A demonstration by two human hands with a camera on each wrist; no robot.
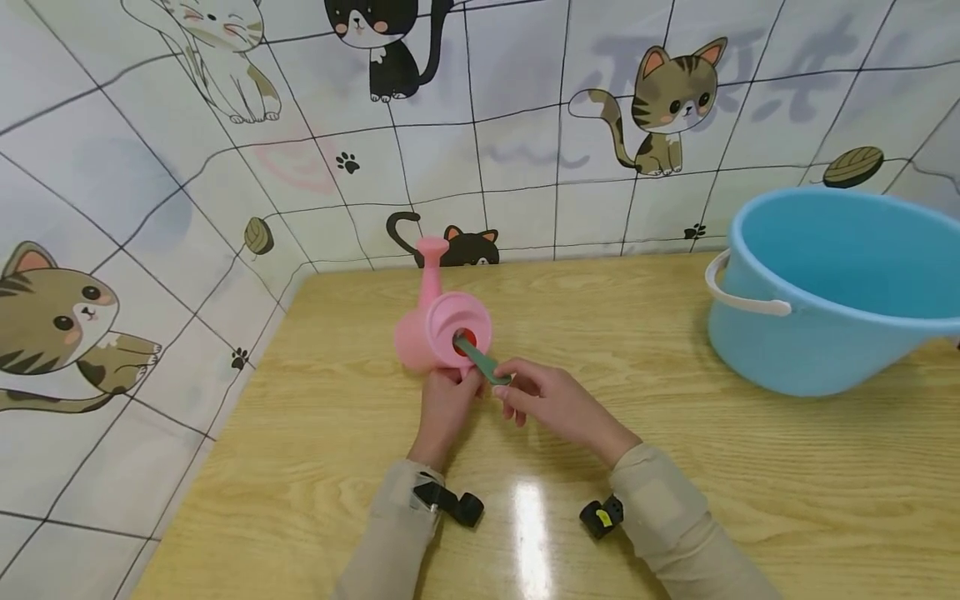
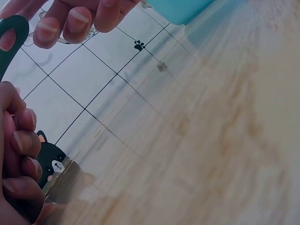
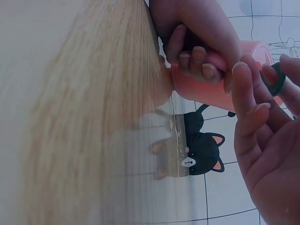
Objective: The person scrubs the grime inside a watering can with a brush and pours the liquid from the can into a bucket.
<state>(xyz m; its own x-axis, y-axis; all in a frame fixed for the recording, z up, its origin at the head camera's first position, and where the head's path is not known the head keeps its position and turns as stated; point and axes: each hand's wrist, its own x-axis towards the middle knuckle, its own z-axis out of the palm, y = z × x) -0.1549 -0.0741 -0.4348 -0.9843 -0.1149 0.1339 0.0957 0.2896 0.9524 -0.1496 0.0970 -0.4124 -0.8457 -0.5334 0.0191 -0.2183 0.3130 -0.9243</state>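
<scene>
Here the pink watering can [image 1: 438, 327] stands on the wooden table [image 1: 675, 467], toward its back left corner, not far from the cat-patterned wall [image 1: 525, 125] where the two wall faces meet. The left hand [image 1: 444, 408] is curled round the can's near side, its fingers [image 3: 197, 58] wrapped on the pink body in the right wrist view. The right hand [image 1: 551, 400] pinches the end of a dark green handled tool [image 1: 480, 362], whose other end goes into the can's round opening; the looped green handle [image 2: 11, 35] shows between thumb and fingertips in the left wrist view. The two hands are just beside each other, nearly touching.

A light blue bucket [image 1: 832, 287] with a white handle sits at the right, well apart from the can, near the table's back edge. Between bucket and hands lies a wide stretch of bare wood, and bare tabletop also runs toward the person. The table's left edge runs close to the left forearm [image 1: 390, 533].
</scene>
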